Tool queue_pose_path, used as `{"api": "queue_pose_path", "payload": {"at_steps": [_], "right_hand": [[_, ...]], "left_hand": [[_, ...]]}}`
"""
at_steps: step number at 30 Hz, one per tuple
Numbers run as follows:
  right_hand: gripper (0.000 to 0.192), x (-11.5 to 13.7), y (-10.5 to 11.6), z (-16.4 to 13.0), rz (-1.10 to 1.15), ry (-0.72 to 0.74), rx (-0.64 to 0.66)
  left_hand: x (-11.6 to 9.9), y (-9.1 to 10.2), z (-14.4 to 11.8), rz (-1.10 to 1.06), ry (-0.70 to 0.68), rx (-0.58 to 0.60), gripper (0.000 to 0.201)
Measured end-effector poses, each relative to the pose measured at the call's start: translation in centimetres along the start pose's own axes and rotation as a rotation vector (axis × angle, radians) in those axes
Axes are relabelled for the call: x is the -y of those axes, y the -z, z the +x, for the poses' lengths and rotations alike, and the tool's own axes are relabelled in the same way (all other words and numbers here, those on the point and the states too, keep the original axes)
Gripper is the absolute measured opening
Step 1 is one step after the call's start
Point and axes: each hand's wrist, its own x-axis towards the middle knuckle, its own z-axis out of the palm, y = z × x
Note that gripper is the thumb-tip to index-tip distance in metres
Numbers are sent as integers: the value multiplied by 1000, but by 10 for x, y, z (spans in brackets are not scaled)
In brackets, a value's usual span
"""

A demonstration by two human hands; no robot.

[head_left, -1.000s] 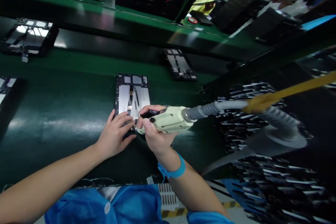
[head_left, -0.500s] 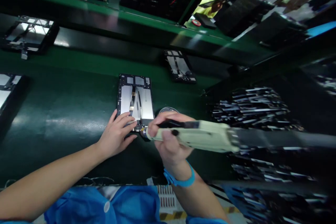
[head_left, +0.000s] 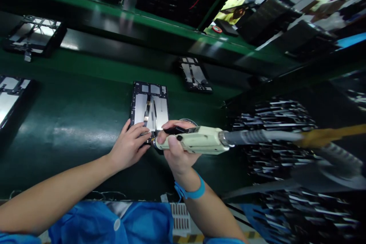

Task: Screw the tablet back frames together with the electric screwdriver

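Left hand (head_left: 130, 148) lies spread, pressing the near edge of the open tablet chassis (head_left: 149, 108) on the green desk (head_left: 71, 122). Right hand (head_left: 177, 148) is wrapped around the electric screwdriver (head_left: 194, 140), whose tip has returned from the half-second-earlier swing to the chassis's near right corner.

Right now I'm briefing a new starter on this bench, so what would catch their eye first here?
First, the cream-coloured powered screwdriver with its grey hose, gripped in the right hand at centre, tip at the near edge of the open black tablet chassis with silver plates. The left hand rests flat on that chassis's near corner. All this sits on the glossy green conveyor belt, with similar opened units lying farther back.
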Motion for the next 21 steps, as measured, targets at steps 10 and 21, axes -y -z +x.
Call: {"api": "queue_pose_path", "payload": {"at_steps": [10, 21], "right_hand": [[26, -2, -2, 1, 41, -2, 3], [23, -2, -1, 1, -25, -25, 14]], "left_hand": [[0, -1, -1, -4, 9, 9, 32], [-1, -1, 0, -13, 8, 0, 32]]}}
